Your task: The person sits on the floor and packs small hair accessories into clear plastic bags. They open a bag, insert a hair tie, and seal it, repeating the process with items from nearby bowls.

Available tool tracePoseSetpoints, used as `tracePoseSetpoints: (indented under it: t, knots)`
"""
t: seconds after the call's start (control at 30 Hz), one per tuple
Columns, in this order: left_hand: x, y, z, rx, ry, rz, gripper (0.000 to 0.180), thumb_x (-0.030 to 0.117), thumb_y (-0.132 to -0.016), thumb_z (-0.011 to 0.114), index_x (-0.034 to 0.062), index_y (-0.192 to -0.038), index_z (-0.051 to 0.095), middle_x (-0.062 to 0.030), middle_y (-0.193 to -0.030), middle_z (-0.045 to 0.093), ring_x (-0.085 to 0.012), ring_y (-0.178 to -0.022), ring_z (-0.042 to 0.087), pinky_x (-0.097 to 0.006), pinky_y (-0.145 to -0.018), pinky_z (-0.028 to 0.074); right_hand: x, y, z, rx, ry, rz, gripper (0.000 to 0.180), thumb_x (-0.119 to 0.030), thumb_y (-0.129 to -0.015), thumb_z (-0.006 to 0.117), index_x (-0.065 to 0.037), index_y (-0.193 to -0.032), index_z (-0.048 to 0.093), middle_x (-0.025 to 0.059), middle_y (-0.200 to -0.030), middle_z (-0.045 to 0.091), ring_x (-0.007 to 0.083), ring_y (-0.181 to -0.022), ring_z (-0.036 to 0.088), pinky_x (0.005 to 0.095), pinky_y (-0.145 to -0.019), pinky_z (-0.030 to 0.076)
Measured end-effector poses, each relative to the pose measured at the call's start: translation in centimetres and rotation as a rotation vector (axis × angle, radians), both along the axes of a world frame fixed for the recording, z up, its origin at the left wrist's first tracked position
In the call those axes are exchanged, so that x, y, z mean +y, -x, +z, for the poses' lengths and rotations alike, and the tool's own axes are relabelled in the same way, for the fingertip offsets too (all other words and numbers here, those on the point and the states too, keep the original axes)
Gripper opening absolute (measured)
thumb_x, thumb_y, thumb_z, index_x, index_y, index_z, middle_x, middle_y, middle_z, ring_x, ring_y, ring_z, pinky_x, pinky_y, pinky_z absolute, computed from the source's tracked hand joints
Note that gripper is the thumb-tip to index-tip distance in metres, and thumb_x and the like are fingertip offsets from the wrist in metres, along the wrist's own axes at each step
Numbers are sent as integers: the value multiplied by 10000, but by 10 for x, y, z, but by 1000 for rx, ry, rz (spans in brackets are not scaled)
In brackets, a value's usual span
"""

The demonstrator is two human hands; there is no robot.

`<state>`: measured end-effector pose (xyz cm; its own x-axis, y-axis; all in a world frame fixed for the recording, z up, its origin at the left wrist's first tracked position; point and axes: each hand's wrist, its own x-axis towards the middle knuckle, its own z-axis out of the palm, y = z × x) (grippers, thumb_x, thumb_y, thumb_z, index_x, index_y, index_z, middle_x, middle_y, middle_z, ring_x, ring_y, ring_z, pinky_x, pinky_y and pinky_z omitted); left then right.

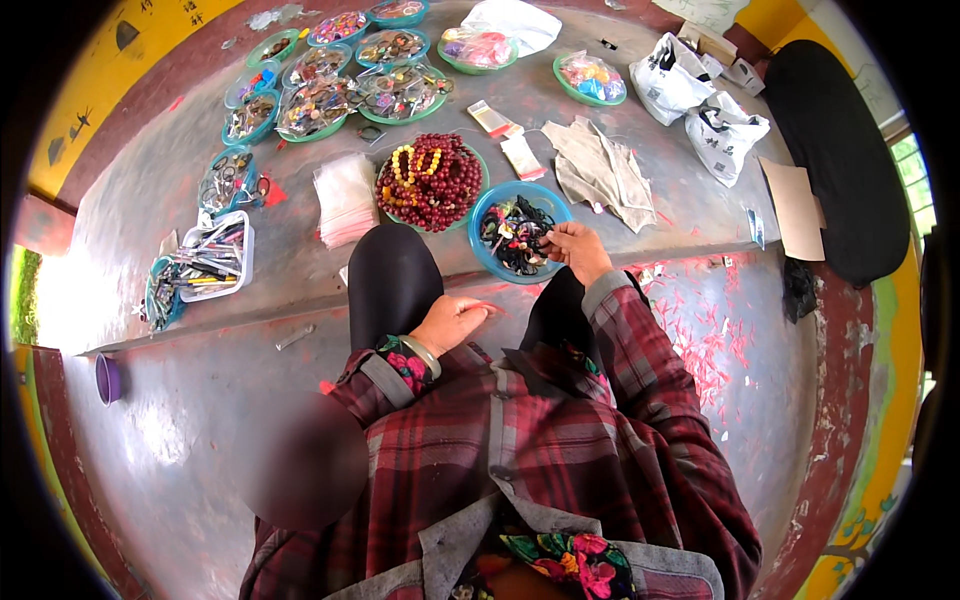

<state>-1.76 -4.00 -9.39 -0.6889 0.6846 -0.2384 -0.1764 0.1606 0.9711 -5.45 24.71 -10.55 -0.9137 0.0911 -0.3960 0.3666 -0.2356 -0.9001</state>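
Observation:
My right hand (576,249) reaches over the near rim of a blue bowl (489,204) filled with dark hair ties and small trinkets, its fingertips pinched on one small dark piece inside. Resting on my left knee, my left hand (452,320) has its fingers loosely curled, and I cannot tell whether it holds anything small. A green plate (480,165) heaped with dark red bead bracelets and one yellow strand stands just left of the blue bowl.
Several green and teal plates of trinkets (318,105) crowd the far left of the grey ledge. A stack of clear bags (345,198), a white tray of pens (216,260), folded cloth (603,172), white carrier bags (690,85) and cardboard (796,208) lie around.

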Motion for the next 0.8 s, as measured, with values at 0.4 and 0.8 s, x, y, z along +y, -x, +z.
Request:
tracePoseSetpoints:
  t: [0.4, 0.8]
  knots:
    - [-7, -17, 46, -502, -344, -8, 299, 153, -907, 495, -49, -1123, 544, -134, -1134, 580, -214, -1030, 585, -303, -851, 477, -51, -89, 64, 47, -29, 164, 80, -94, -828, 618, -32, -862, 582, 48, -752, 635, 113, -638, 612, 217, -557, 481]
    - [-2, -25, 54, -614, -393, -44, 281, 153, -908, 493, -43, -1102, 544, -167, -1114, 586, -273, -986, 606, -320, -832, 495, -71, -119, 85, 504, -781, 522, 830, -49, -602, 719, -86, -1349, 359, 116, -1244, 471, 242, -1115, 488, 329, -863, 454]
